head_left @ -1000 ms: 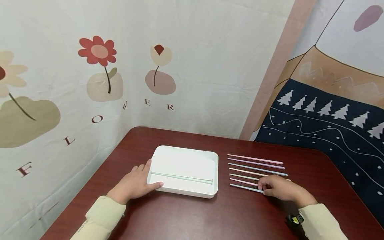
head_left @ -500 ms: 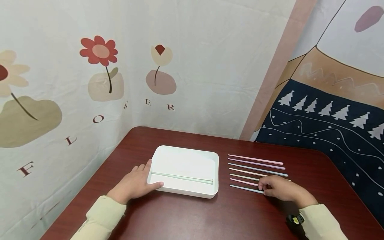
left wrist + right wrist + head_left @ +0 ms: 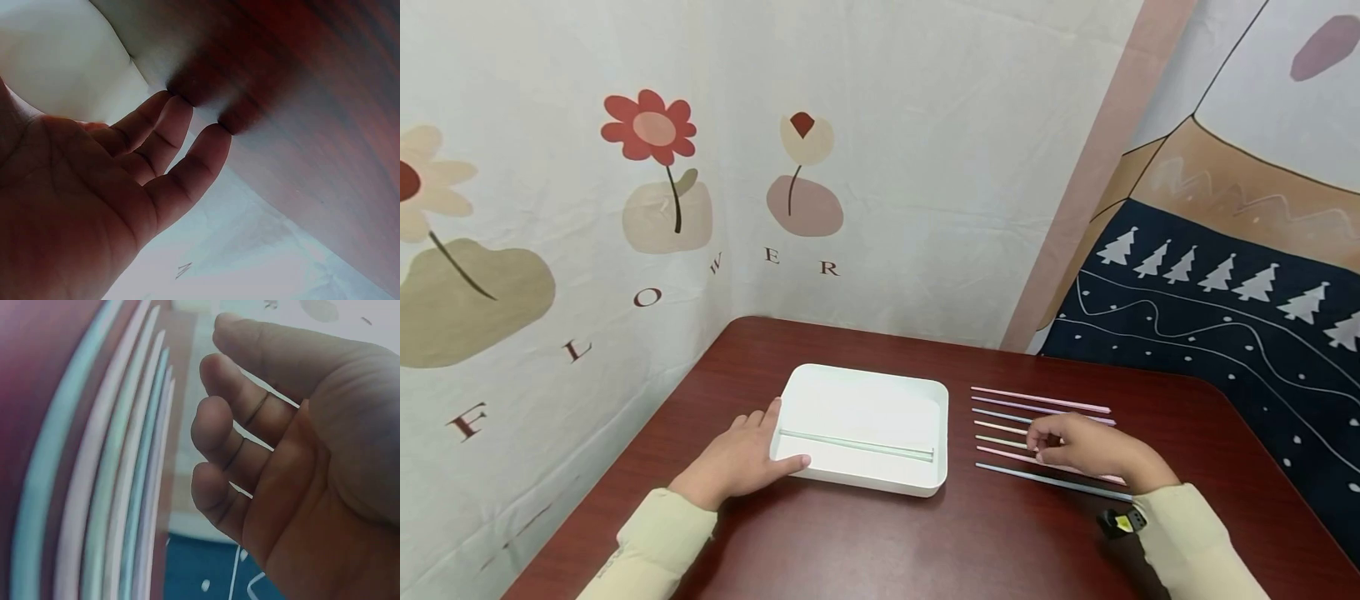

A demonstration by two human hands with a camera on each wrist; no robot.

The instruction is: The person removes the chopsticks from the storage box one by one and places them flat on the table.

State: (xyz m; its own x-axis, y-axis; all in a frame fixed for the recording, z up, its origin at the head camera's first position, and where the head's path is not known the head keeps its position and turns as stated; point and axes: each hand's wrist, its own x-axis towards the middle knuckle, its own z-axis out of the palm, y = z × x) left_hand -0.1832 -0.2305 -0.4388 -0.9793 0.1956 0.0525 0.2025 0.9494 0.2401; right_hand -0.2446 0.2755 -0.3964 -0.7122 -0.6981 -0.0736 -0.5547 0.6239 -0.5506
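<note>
My left hand (image 3: 737, 462) rests at the left corner of a white rectangular tray (image 3: 865, 482), its thumb at the front rim and its straight fingers along the left side. In the left wrist view, fingertips (image 3: 209, 144) touch the tabletop. Two pale green chopsticks (image 3: 857, 445) lie side by side inside the tray. To its right, several pastel chopsticks lie in a spaced row, a light blue chopstick (image 3: 1052, 482) nearest me. Over the row hovers my right hand (image 3: 1086, 446), hiding the middle of some sticks. The right wrist view shows its fingers loosely bent, holding nothing, apart from the chopsticks.
The dark red wooden table (image 3: 880, 550) has rounded far corners. Behind it hangs a pale cloth (image 3: 925, 167) with printed flowers, and a dark blue cloth (image 3: 1187, 350) with trees is at the right. A small black device (image 3: 1122, 522) sits at my right wrist.
My right hand has risen off the nearest light blue chopstick and shifted slightly left and farther back over the row. The left hand and tray have stayed put.
</note>
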